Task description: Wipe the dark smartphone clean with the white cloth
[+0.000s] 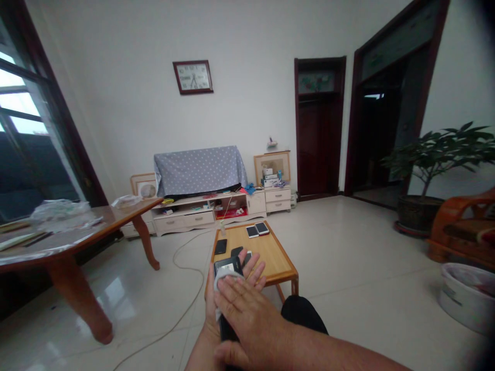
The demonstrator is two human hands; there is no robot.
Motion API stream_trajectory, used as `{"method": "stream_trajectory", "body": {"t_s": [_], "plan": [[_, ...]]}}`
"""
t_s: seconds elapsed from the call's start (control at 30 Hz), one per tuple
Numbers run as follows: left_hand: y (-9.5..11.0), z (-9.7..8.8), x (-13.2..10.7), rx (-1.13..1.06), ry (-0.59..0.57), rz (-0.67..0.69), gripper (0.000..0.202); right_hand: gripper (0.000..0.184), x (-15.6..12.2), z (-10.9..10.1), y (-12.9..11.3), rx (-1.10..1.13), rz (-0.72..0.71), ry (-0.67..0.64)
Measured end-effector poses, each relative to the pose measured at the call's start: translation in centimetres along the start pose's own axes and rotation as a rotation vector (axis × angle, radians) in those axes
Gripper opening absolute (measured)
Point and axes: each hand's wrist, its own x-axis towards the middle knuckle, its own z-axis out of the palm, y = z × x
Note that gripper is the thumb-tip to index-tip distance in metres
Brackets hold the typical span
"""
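A black smartphone lies in my left hand, its dark screen partly covered. My left thumb side runs along one edge, and the left fingers stretch out past the other. Flat over the phone, my right hand presses a whitish cloth against its surface. Most of the cloth and the phone's lower part are hidden under the right hand. Just beyond my hands stands a low wooden table. On it lie a black phone, two white-edged phones side by side, and more phones partly behind my fingers.
A larger wooden table with plastic bags stands at the left. A cable snakes over the floor. My dark-clothed knee is beside the low table. At the right are a white bucket, a potted plant and a wooden armchair.
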Motion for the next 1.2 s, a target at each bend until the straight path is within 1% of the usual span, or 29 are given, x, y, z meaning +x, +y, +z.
{"method": "stream_trajectory", "body": {"t_s": [0.03, 0.07, 0.1, 0.13, 0.17, 0.2, 0.23, 0.27, 0.3, 0.37, 0.43, 0.5, 0.6, 0.67, 0.73, 0.8, 0.9, 0.97, 1.03, 1.13, 1.2], "plan": [[0.7, 0.0, -0.2, -0.012, 0.014, 0.028, 0.086, 0.078, -0.9, 1.2, -0.3, -0.024, -0.076, 0.023], [1.3, 0.0, -0.5, -0.023, 0.029, 0.05, 0.087, 0.067, -1.8, 2.4, -0.5, -0.066, -0.16, 0.076], [1.7, 0.0, -0.6, -0.033, 0.041, 0.063, 0.087, 0.053, -2.5, 3.4, -0.7, -0.112, -0.186, 0.127], [2.0, 0.0, -0.7, -0.039, 0.048, 0.069, 0.087, 0.05, -3.0, 4.0, -0.8, -0.135, -0.206, 0.141], [2.0, 0.0, -0.7, -0.044, 0.045, 0.068, 0.087, 0.05, -3.2, 4.2, -0.8, -0.137, -0.205, 0.148], [1.8, 0.0, -0.7, -0.05, 0.035, 0.06, 0.086, 0.054, -3.1, 4.0, -0.7, -0.12, -0.181, 0.13], [1.4, 0.1, -0.5, -0.059, 0.025, 0.044, 0.085, 0.063, -2.6, 3.3, -0.4, -0.088, -0.144, 0.097], [0.8, 0.2, -0.3, -0.069, 0.018, 0.021, 0.085, 0.075, -2.0, 2.4, -0.1, -0.046, -0.098, 0.059], [0.2, 0.3, -0.1, -0.079, 0.018, 0.005, 0.084, 0.078, -1.2, 1.2, 0.3, -0.017, -0.026, 0.015], [-0.8, 0.6, 0.3, -0.087, 0.055, 0.011, 0.084, 0.078, 0.4, -0.8, 1.0, 0.01, 0.08, -0.005], [-1.1, 0.8, 0.4, -0.09, 0.099, 0.048, 0.086, 0.077, 1.1, -1.7, 1.4, 0.012, 0.142, -0.007], [-0.5, 0.8, 0.1, -0.098, 0.109, 0.057, 0.087, 0.078, 0.5, -1.2, 1.2, 0.001, 0.142, 0.0], [1.1, 0.5, -0.6, -0.101, 0.084, 0.082, 0.088, 0.082, -2.2, 1.4, 0.2, -0.047, 0.038, 0.058], [1.9, 0.4, -1.1, -0.08, 0.08, 0.132, 0.089, 0.086, -4.0, 3.0, -0.4, -0.097, -0.042, 0.118], [2.2, 0.3, -1.2, -0.064, 0.089, 0.155, 0.089, 0.086, -4.8, 3.7, -0.7, -0.123, -0.073, 0.148], [1.9, 0.4, -1.0, -0.061, 0.086, 0.165, 0.087, 0.082, -4.2, 3.0, -0.8, -0.1, -0.018, 0.139], [1.1, 0.3, -0.5, -0.079, 0.057, 0.159, 0.085, 0.075, -2.2, 0.9, -0.8, -0.03, 0.155, 0.095], [1.0, 0.1, -0.3, -0.104, 0.05, 0.171, 0.086, 0.074, -1.4, 0.2, -0.8, -0.01, 0.207, 0.068], [1.3, 0.0, -0.4, -0.12, 0.096, 0.182, 0.087, 0.073, -1.6, 0.8, -0.9, -0.015, 0.165, 0.07], [2.0, -0.1, -0.9, -0.127, 0.208, 0.192, 0.089, 0.077, -3.2, 3.1, -1.1, -0.043, 0.012, 0.121], [2.0, 0.0, -1.1, -0.137, 0.253, 0.177, 0.089, 0.079, -3.9, 4.1, -1.2, -0.043, -0.055, 0.153]]}}
